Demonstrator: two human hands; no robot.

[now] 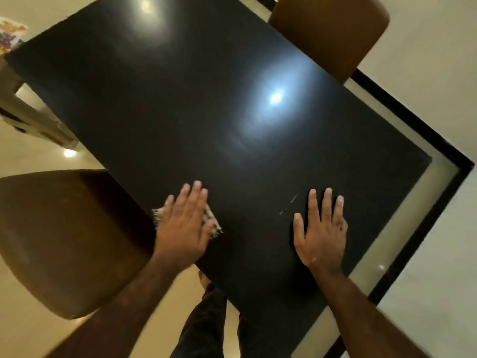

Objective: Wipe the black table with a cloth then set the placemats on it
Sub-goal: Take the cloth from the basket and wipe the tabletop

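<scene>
Most of the cloth (215,226) is hidden under my left hand (184,223). Only a pale, frayed fringe pokes out on either side of my palm, and its weave is too blurred to make out. At the far left corner something colourful (10,34) is cut off by the picture's edge, and I cannot tell what it is.

My left hand lies flat on the cloth with straight fingers, pressing it onto the counter (180,104) close to the left edge. My right hand (321,233) rests palm down on the bare counter with its fingers straight and spread, holding nothing, well apart from the cloth. A few faint pale streaks (293,199) lie between my hands, nearer the right one.

The counter is black, rectangular and glossy, mirroring two lamps. A rounded brown chair (64,241) that looks like leather stands just beside the cloth's edge, and a second chair (330,34) stands at the far side.
</scene>
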